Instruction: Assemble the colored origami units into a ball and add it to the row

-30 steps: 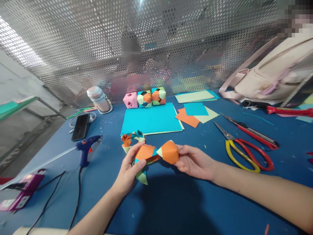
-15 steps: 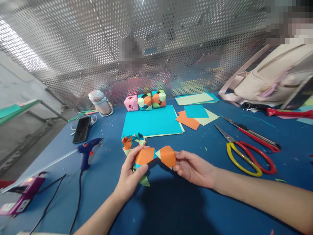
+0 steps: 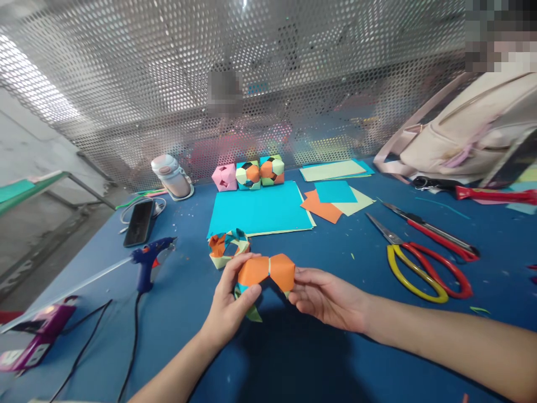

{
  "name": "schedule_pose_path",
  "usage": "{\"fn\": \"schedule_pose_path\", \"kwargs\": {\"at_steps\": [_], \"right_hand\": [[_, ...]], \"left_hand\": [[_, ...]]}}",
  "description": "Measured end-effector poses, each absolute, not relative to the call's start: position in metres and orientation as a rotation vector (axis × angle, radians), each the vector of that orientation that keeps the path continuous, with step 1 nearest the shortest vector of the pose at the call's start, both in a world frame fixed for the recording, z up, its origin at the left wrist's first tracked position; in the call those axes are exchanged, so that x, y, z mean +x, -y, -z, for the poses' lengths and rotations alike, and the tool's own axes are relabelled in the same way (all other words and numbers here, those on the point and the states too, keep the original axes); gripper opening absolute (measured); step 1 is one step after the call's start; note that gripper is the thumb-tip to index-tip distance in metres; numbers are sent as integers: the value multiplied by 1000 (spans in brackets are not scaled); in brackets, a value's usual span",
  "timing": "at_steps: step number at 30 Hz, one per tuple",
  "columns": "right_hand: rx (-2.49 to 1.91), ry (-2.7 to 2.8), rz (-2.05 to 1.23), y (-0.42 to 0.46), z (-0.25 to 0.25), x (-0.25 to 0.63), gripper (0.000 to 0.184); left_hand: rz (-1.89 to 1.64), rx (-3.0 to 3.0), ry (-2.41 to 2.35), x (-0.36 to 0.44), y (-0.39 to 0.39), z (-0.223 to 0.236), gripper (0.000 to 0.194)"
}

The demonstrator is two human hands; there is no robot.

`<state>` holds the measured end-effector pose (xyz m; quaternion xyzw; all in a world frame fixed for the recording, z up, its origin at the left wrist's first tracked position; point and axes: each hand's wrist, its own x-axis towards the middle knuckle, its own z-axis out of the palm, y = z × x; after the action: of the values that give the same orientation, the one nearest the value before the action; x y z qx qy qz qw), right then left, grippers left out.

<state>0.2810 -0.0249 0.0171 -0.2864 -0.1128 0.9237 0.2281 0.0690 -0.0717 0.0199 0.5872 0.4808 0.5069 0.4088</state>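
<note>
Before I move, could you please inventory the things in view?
table: 1, blue, beneath
backpack: 1, cream, right
bottle: 1, pink, back left
smartphone: 1, black, left
glue gun: 1, blue, left
power strip: 1, purple, left
paper balls: 3, pink, multicoloured, back centre
paper stacks: 2, blue, green, centre and back
paper squares: 3, blue, orange, green, right
scissors: 1, red, yellow, right
utility knife: 1, red, right
paper ring: 1, multicoloured, centre
folded paper: count unclear, mostly orange, held
left hand, right hand: 1 each, on folded paper

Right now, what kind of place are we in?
Probably a paper-craft workspace: the dark-blue plastic glue gun, the metal scissors with red and yellow handles and the handheld, mostly orange folded-paper shape suggest it.
</note>
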Motion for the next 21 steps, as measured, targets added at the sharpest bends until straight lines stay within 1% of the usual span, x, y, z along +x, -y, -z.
{"fn": "schedule_pose_path", "kwargs": {"at_steps": [5,8,10,12,13,14,16,17,19,21], "right_hand": [[-899,405,-2487,29,-19,279,12],[-936,564,-2451,29,-17,277,10],[-959,758,-2380,28,-16,276,19],[-989,1018,-2206,26,-14,276,31],[-1007,1152,-2061,25,-12,276,35],[-1026,1272,-1887,24,-11,277,37],[-1029,1467,-1549,22,-9,280,34],[-999,1553,-1418,22,-8,282,37],[-867,1751,-1257,21,-8,287,47],[-694,1973,-1148,21,-8,290,47]], "left_hand": [[-1251,1436,-1204,72,71,-21,41],[-1238,1370,-1210,71,71,-18,42],[-1240,1272,-1212,71,70,-15,44],[-1242,1147,-1198,72,69,-13,46],[-1246,1082,-1185,73,68,-13,47],[-1246,1020,-1165,75,67,-13,49],[-1240,906,-1122,78,66,-16,52],[-1236,860,-1104,80,66,-19,53],[-1223,798,-1076,82,66,-23,53],[-1205,773,-1062,84,66,-27,52]]}}
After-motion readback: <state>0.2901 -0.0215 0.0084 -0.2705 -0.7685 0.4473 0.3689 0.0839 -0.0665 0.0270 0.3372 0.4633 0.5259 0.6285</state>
